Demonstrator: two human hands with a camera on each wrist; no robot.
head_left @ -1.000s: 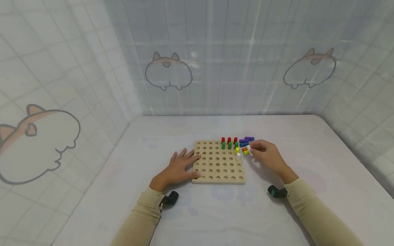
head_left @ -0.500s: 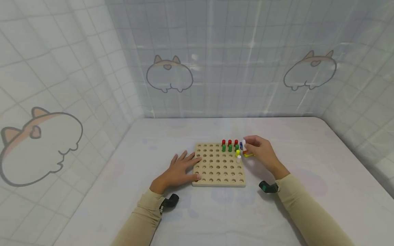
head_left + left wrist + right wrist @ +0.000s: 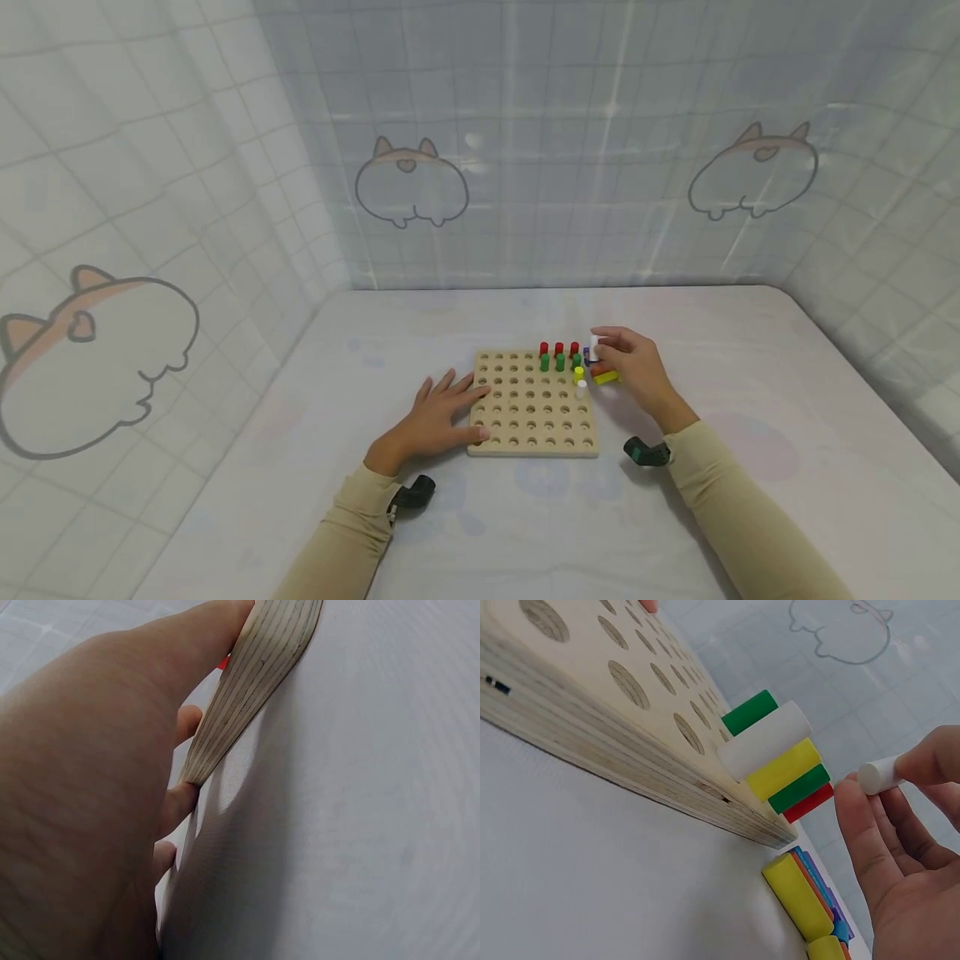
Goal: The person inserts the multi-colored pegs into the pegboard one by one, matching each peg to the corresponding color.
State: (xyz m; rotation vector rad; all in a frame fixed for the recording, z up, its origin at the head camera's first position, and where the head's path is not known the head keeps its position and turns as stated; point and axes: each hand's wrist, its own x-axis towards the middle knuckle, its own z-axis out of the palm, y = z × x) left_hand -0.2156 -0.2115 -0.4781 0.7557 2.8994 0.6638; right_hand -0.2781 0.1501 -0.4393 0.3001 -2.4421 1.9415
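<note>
A square wooden board (image 3: 522,403) with rows of holes lies on the table. Red pegs (image 3: 558,348), green pegs (image 3: 560,362), a yellow peg (image 3: 578,375) and a white peg (image 3: 581,389) stand upright at its right and back right. My left hand (image 3: 431,421) rests spread at the board's left edge, thumb and fingertip on top; the left wrist view shows the board's layered side (image 3: 251,682) against the fingers. Beyond the right edge, my right hand (image 3: 636,367) pinches another white peg (image 3: 879,775), held above the loose pegs.
Loose pegs lie right of the board: yellow (image 3: 606,377), orange and blue or purple ones, partly hidden by the right hand; the right wrist view shows a yellow one (image 3: 799,896) in front. White tiled sheeting (image 3: 562,167) with animal drawings rises behind and beside the white-covered table (image 3: 525,533).
My right hand has moved left and slightly back, towards the board's right edge, still pinching the white peg, which has turned more upright. The left hand stays on the board.
</note>
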